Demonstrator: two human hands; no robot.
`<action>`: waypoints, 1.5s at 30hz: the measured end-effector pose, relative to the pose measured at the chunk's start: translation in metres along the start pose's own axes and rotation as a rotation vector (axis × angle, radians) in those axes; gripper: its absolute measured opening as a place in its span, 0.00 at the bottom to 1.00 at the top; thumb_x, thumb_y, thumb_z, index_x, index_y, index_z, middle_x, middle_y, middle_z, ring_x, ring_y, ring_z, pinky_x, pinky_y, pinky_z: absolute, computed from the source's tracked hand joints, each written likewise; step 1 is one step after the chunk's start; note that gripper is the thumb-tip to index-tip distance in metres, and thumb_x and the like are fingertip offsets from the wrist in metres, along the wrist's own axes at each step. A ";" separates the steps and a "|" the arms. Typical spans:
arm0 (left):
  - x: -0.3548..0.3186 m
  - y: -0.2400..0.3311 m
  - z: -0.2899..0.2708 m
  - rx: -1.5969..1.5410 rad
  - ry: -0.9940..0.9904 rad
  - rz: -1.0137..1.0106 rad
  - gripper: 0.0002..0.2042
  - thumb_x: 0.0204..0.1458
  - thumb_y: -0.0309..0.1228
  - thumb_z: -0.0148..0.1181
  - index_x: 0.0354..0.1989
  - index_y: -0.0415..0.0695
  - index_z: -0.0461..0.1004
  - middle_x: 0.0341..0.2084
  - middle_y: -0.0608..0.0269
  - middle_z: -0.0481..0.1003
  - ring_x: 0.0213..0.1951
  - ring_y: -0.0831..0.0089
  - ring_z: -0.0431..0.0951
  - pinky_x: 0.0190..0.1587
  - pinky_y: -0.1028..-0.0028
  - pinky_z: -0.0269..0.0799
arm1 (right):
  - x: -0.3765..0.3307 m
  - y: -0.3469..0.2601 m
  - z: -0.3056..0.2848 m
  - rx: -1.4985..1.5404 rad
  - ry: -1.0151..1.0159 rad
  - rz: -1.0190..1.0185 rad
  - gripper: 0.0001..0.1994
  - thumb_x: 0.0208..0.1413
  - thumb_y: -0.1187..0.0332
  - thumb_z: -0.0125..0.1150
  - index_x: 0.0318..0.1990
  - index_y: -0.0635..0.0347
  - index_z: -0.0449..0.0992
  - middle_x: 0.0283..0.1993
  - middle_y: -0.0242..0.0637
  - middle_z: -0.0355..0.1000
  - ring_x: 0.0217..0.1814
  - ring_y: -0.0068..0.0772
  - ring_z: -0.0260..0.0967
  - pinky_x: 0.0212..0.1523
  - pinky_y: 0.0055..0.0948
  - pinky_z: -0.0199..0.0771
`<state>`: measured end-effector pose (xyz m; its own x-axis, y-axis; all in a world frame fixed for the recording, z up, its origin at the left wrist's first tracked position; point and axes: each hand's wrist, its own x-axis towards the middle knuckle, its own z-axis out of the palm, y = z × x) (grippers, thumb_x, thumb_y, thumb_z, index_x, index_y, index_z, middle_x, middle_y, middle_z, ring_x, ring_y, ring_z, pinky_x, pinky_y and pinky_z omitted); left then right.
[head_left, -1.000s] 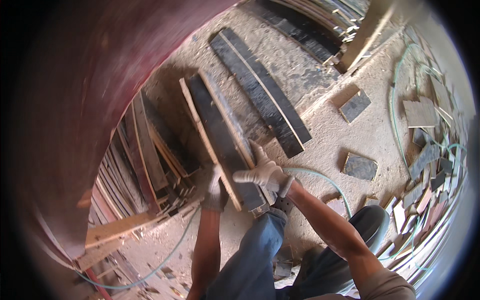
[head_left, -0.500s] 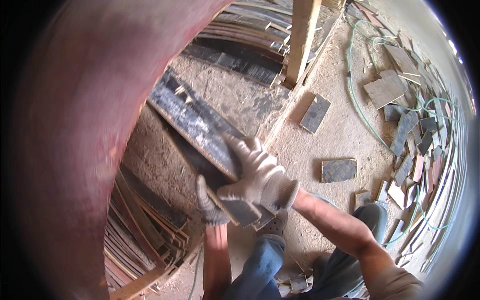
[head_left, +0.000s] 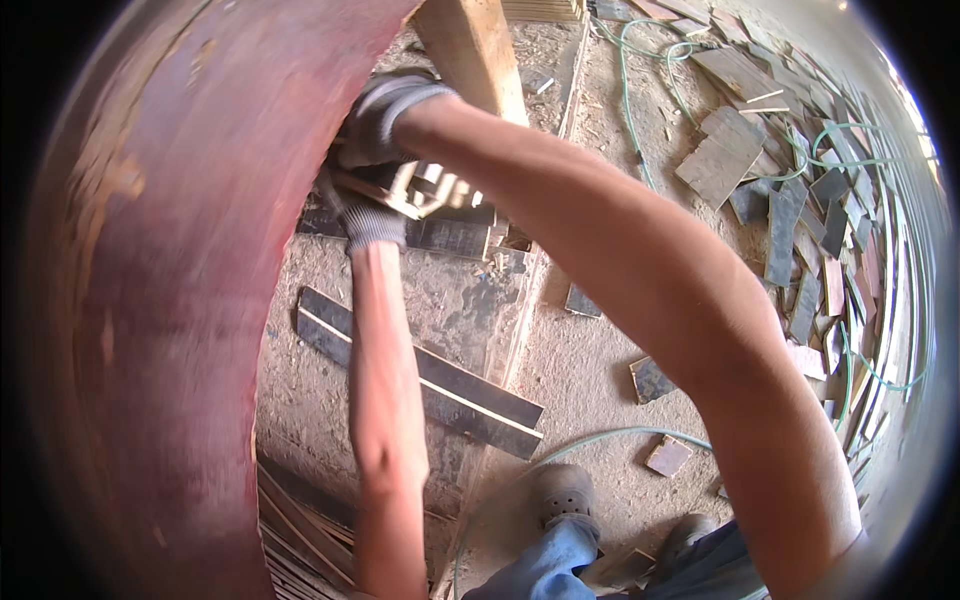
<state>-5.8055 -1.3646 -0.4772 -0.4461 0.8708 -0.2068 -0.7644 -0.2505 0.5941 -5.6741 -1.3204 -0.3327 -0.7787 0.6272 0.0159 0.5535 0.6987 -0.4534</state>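
Where they hung lower before, both gloved hands [head_left: 385, 150] now lift the wooden piece [head_left: 420, 190] high.

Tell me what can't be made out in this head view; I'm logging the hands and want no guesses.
- Left hand: fingers hidden behind the red curved panel and the pale blurred thing it holds.
- Right hand: grey glove partly hidden by the same panel; its grip is unclear.
- Held thing: motion-blurred, kind unclear.
- Wooden beam: cut off by the top edge.
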 end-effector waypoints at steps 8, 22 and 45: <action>0.127 -0.009 -0.030 0.521 0.124 0.012 0.42 0.66 0.69 0.46 0.70 0.42 0.71 0.61 0.50 0.78 0.58 0.50 0.79 0.58 0.52 0.78 | -0.043 0.047 0.136 -0.475 0.349 -0.021 0.24 0.73 0.67 0.48 0.69 0.75 0.68 0.73 0.73 0.63 0.75 0.71 0.65 0.74 0.59 0.66; 0.130 -0.052 -0.025 1.245 0.078 0.100 0.28 0.71 0.51 0.57 0.74 0.51 0.69 0.74 0.61 0.69 0.70 0.66 0.71 0.71 0.58 0.65 | -0.192 0.039 0.214 -0.152 -0.012 0.218 0.16 0.63 0.70 0.61 0.55 0.70 0.79 0.59 0.57 0.76 0.64 0.58 0.74 0.68 0.51 0.74; -0.572 0.101 -0.291 2.393 1.643 0.021 0.65 0.48 0.69 0.70 0.80 0.32 0.44 0.69 0.38 0.67 0.66 0.41 0.72 0.75 0.48 0.61 | -0.348 -0.030 0.292 0.904 -0.190 -0.088 0.42 0.47 0.52 0.76 0.66 0.67 0.69 0.40 0.40 0.79 0.37 0.37 0.79 0.41 0.38 0.85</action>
<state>-5.7627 -2.0108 -0.5249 -0.9258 0.0383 0.3762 -0.0551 0.9706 -0.2343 -5.5060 -1.6607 -0.5849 -0.8867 0.4615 -0.0271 0.1117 0.1570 -0.9813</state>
